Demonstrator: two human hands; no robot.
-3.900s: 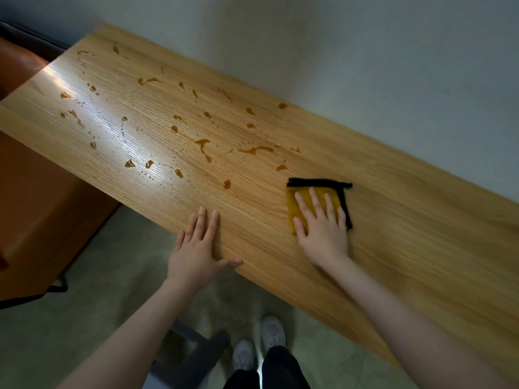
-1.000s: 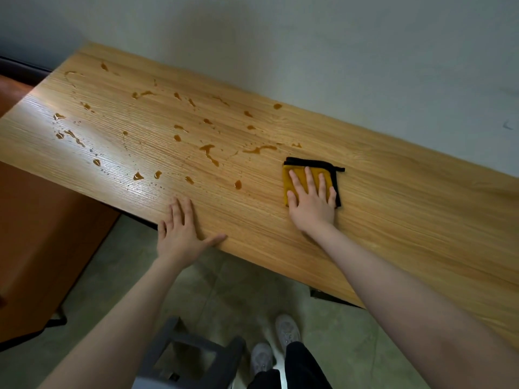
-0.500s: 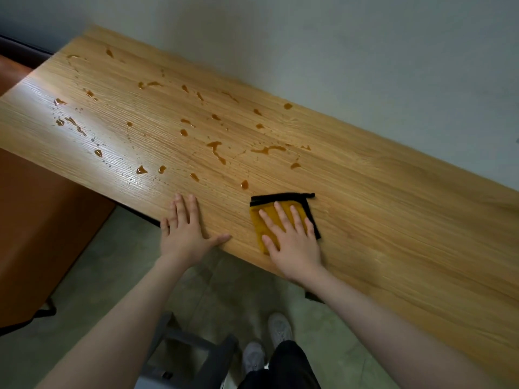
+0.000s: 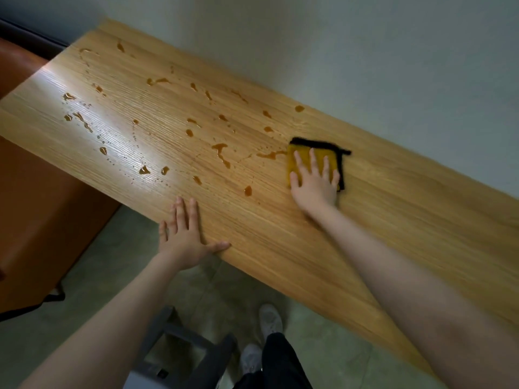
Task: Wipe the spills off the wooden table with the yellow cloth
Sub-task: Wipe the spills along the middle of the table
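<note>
Since approx. half a sec ago, when it lay near the front edge, cloth has gone back toward the wall.

1. Wooden table (image 4: 407, 234): bare to the right of the wiping hand; amber spills (image 4: 222, 153) scattered to its left.
2. Left hand (image 4: 184, 237): flat, open, holds nothing, bracing the near edge.
3. Right hand (image 4: 314, 181): fingers spread, palm pressed flat on cloth, no pinch.
4. Yellow cloth (image 4: 295, 167): under the palm, left edge prob. touching nearest streak (blurred).

Few spills cleared; most remain.

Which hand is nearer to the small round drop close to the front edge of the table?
The right hand, flat on the yellow cloth, lies just right of the drop. The left hand rests on the table edge, farther away, toward the person and left.
</note>
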